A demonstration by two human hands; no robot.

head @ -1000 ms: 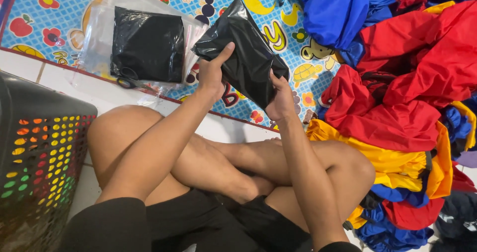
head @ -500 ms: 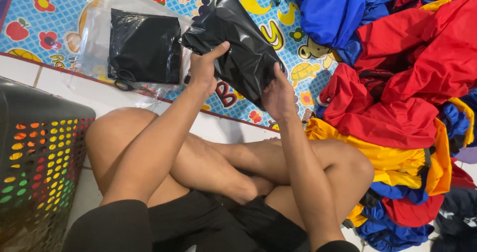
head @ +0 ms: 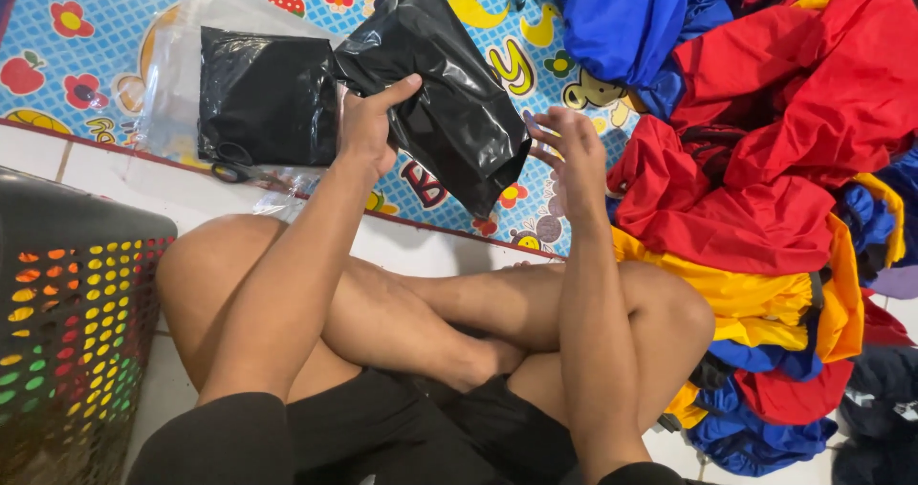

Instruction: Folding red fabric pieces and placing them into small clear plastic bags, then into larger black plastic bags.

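My left hand [head: 368, 121] grips the near edge of a shiny black plastic bag [head: 449, 93] and holds it above a colourful play mat [head: 86, 45]. My right hand [head: 572, 145] hovers just to the right of the bag's lower corner, fingers spread, holding nothing. I sit cross-legged on a white tiled floor, knees below both hands.
A clear plastic pack with black folded cloth [head: 263, 93] lies on the mat left of the bag, scissors [head: 229, 165] at its near edge. A heap of red, blue and yellow garments [head: 765, 179] fills the right. A dark perforated laundry basket [head: 67, 313] stands at lower left.
My right hand has let go of the black bag and drawn slightly to the right with its fingers spread. The left hand still holds the bag, which has tilted a little.
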